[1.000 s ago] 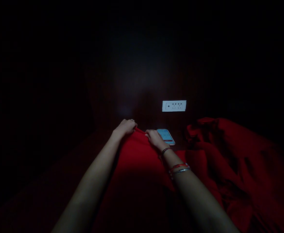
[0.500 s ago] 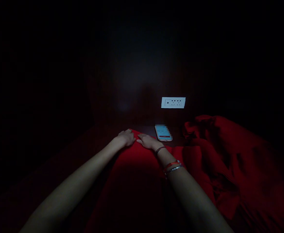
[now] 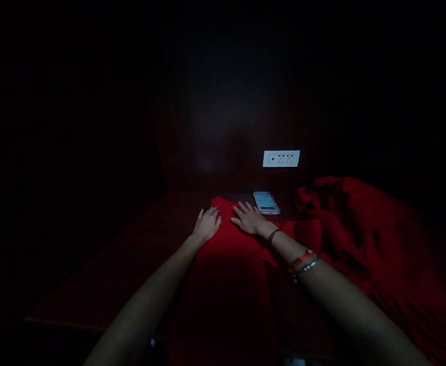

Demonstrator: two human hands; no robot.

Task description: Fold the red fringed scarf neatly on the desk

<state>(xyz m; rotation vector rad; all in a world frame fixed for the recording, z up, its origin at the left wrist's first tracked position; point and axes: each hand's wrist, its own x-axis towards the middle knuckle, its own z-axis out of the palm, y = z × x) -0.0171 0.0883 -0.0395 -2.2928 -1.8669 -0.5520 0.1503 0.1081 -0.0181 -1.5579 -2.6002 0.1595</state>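
Note:
A long piece of red cloth lies flat over the dark tabletop, its near part deep in shadow. My left hand rests on the cloth's far left edge, fingers stretched out. Across from it, my right hand lies palm down near the far right edge with its fingers spread. A phone with a lit screen lies just beyond the right fingertips. Bracelets circle the right wrist and forearm.
A heap of rumpled red fabric covers the right side and meets the flat cloth. On the wall behind is a white socket panel. The dark wooden table shows its near edge at lower left. Most surroundings are black.
Both hands were close together at the cloth's far end. Now they are farther apart and flattened, with the fingers opened out. The view has shifted slightly, showing the table's near edge.

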